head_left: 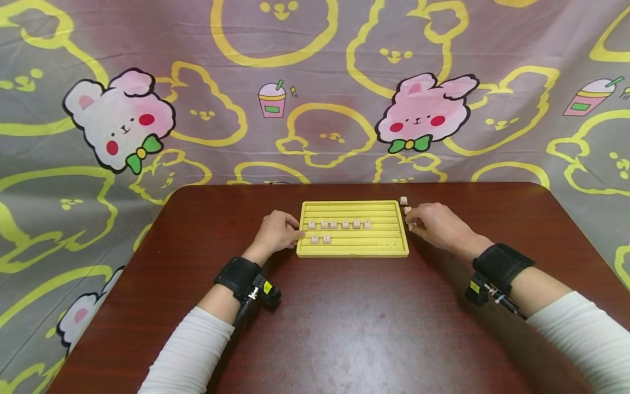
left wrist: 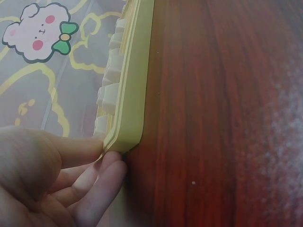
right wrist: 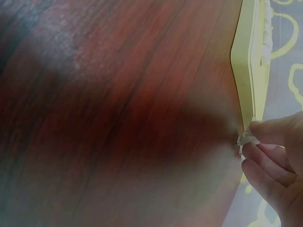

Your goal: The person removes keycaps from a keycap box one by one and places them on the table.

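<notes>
Cream-coloured, a small block [right wrist: 247, 139] is pinched between the thumb and fingertips of the right hand [head_left: 435, 225], just outside the right edge of the yellow tray [head_left: 351, 254]. From that hand the tray stretches away to the left, its long axis running side to side across the person's front and its ribs following the same line. The left hand [head_left: 277, 232] grips the tray's left edge near the corner closest to the person, thumb against the rim and fingers around the outer side.

Inside the tray, a row of six blocks [head_left: 345, 225] starts near the left end and runs past the middle. On the person's side of it, a shorter row of two blocks [head_left: 327, 239] lies by the left end, so the held block is across the tray's length from these two. The marks on the block tops are too small to read.

Beyond the right hand's fingers, two loose blocks [head_left: 403, 201] rest just off the tray's right side, towards its far corner; the right hand is much the nearer one to them. Around the tray spreads the dark red-brown worktop [head_left: 315, 312], and behind its far edge hangs a printed cloth [head_left: 315, 82].
</notes>
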`<action>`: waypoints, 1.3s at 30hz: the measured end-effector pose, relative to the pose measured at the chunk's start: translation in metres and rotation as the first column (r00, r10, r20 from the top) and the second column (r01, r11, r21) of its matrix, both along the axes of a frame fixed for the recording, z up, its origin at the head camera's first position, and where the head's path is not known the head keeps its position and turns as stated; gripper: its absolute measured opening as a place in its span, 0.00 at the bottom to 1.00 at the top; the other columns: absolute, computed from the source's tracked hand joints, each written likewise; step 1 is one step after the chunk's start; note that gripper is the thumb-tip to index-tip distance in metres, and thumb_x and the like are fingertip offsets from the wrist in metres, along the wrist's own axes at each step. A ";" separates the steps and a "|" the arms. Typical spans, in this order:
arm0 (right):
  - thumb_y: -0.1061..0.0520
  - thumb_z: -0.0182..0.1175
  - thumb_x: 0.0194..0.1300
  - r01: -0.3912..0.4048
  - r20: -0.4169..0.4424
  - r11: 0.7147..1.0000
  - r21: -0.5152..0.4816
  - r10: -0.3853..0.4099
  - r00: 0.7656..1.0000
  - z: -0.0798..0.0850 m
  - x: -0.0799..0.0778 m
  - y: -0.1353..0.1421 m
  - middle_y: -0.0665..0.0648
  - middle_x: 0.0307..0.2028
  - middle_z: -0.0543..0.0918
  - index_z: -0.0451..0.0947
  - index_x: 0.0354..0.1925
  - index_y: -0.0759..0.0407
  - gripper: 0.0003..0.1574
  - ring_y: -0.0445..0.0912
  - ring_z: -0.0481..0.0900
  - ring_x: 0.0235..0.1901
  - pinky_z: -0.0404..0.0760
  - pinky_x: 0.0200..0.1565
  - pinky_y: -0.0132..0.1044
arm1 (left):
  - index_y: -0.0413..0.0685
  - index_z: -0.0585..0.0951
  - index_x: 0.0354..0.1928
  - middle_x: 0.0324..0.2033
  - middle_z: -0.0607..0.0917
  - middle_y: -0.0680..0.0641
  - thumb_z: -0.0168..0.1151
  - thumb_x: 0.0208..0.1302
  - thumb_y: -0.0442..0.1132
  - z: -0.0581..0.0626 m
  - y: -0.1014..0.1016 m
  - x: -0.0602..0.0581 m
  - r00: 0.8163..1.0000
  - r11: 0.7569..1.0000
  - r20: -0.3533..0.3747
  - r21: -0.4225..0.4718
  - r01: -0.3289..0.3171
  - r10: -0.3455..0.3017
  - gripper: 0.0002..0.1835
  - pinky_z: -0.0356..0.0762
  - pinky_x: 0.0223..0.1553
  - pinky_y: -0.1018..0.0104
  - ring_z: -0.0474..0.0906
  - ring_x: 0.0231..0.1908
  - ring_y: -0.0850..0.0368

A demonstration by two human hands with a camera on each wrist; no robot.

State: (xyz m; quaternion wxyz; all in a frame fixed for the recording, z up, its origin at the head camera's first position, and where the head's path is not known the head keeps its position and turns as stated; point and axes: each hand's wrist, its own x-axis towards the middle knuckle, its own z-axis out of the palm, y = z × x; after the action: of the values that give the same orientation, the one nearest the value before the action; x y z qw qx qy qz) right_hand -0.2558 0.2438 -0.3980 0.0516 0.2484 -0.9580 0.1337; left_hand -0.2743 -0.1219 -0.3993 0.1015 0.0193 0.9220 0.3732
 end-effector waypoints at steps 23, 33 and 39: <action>0.65 0.67 0.53 -0.019 0.006 0.999 0.027 0.019 1.000 -0.005 0.001 0.001 0.50 0.27 0.80 0.82 0.32 0.55 0.08 0.44 0.73 0.29 0.73 0.33 0.37 | 0.34 0.81 0.47 0.31 0.87 0.40 0.68 0.57 0.39 0.000 -0.001 -0.001 1.000 1.000 0.000 0.013 0.000 0.000 0.18 0.81 0.26 0.67 0.83 0.22 0.58; 0.65 0.67 0.54 0.009 0.022 1.000 0.029 -0.010 1.000 -0.005 0.001 0.000 0.51 0.29 0.81 0.82 0.34 0.55 0.08 0.44 0.74 0.30 0.75 0.34 0.38 | 0.35 0.81 0.47 0.32 0.87 0.40 0.68 0.57 0.39 0.000 -0.001 -0.002 1.000 1.000 0.003 0.005 -0.005 0.005 0.18 0.81 0.25 0.68 0.83 0.22 0.58; 0.65 0.67 0.54 0.012 0.030 1.000 0.020 -0.013 0.999 -0.006 0.000 0.001 0.52 0.30 0.82 0.83 0.37 0.56 0.10 0.44 0.75 0.31 0.77 0.35 0.39 | 0.35 0.81 0.47 0.32 0.87 0.40 0.68 0.57 0.39 -0.001 0.000 -0.001 1.000 1.000 0.010 0.003 -0.013 0.013 0.18 0.81 0.26 0.67 0.83 0.23 0.58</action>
State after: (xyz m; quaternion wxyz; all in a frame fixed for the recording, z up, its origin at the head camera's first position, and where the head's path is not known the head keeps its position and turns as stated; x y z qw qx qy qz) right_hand -0.2553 0.2447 -0.4037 0.0358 0.2408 -0.9615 0.1277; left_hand -0.2757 -0.1220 -0.4004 0.1037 0.0116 0.9209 0.3755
